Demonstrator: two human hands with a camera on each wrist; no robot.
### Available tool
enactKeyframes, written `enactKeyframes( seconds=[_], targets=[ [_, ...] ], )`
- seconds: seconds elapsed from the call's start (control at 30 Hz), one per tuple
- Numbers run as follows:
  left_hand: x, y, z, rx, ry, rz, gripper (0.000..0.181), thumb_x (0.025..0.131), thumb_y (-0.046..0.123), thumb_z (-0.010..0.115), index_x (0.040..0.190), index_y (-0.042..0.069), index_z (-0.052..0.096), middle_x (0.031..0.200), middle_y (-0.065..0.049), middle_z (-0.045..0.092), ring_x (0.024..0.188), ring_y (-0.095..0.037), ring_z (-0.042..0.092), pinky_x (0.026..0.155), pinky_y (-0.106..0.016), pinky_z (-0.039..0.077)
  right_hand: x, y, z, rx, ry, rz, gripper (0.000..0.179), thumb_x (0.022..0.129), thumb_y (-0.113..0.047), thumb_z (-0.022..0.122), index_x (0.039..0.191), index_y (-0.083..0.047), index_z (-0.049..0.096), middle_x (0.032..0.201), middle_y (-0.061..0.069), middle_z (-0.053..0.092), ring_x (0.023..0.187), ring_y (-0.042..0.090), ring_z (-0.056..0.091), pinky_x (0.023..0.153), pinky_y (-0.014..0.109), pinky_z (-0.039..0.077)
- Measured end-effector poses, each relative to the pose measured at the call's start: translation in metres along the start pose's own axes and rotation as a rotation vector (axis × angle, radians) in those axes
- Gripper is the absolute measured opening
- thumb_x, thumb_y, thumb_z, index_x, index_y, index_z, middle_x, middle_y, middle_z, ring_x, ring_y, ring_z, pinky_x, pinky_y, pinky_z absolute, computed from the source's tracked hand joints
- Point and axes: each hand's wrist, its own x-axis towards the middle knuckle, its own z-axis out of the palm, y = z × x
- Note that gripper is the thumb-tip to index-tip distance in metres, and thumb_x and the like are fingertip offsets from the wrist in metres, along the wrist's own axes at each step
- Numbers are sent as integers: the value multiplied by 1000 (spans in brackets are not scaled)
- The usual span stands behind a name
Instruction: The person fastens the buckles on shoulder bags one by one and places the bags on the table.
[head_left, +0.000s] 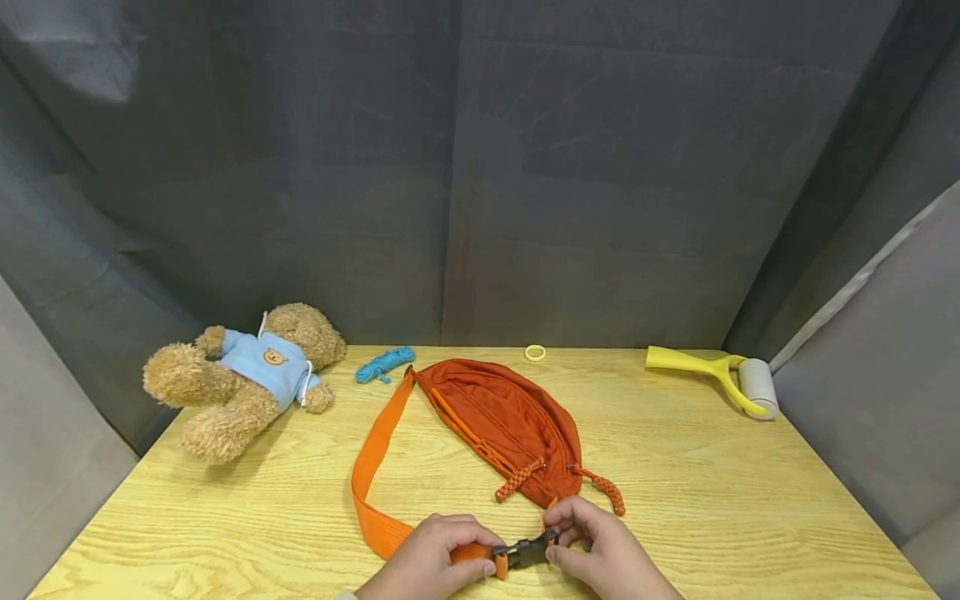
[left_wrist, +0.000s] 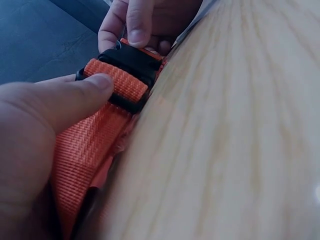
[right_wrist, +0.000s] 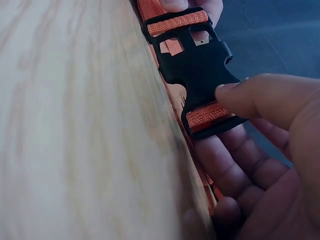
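An orange-red waist bag [head_left: 510, 417] lies on the table, its wide orange strap [head_left: 369, 475] looping round to the front. My left hand [head_left: 438, 557] pinches the strap end at one half of the black buckle [head_left: 531, 552], thumb on the webbing in the left wrist view. The other half is pinched between thumb and fingers of my right hand [head_left: 603, 550]. In the right wrist view the two halves of the side-release buckle [right_wrist: 195, 67] meet in line, with two square gaps near the left-hand half. Whether they are fully latched I cannot tell. Braided zip pulls [head_left: 520, 481] hang from the bag.
A teddy bear [head_left: 281, 367] in a light blue hoodie lies at the back left, beside a blue cord bundle [head_left: 385, 364]. Along the back edge sits a small yellow ring [head_left: 535, 352]. A yellow-handled roller [head_left: 697, 362] lies back right. Grey curtains [head_left: 600, 167] enclose the table.
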Motion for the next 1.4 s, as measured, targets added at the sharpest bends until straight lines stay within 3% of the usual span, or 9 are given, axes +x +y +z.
enactKeyframes(
  seconds=[0.33,0.67,0.9,1.23,1.4],
  targets=[
    [-1,0,0,-14,-2,-18,24,98,28,67,119,17,73,110,12,70,99,-2,64,83,-24,52,-1,-2,1,-26,29,44,25,86,-13,79,105,-4,65,97,5,67,84,18,63,69,25,50],
    [-2,3,1,25,43,-21,26,98,31,66,120,18,72,113,7,69,99,-3,63,81,-24,52,-2,-2,1,-50,70,70,25,84,-18,82,102,-5,71,88,3,67,79,15,61,64,24,49],
    [-1,5,2,-2,62,-93,24,95,31,70,115,20,74,110,9,70,96,-2,63,79,-24,52,-2,-1,1,-27,47,43,22,86,-19,81,102,-6,73,90,4,69,78,13,63,64,24,49],
    [2,12,4,-58,128,-290,12,92,25,75,103,30,75,104,15,70,94,-4,64,78,-26,52,-3,0,-1,-55,65,39,21,88,-19,78,105,-7,75,95,2,70,80,9,63,68,24,51],
    [3,12,5,-64,146,-303,11,91,23,76,100,28,75,100,15,71,91,-4,65,76,-26,52,-3,0,-1,-36,57,35,21,89,-19,77,105,-6,74,96,3,70,80,10,63,67,24,51]
  ],
)
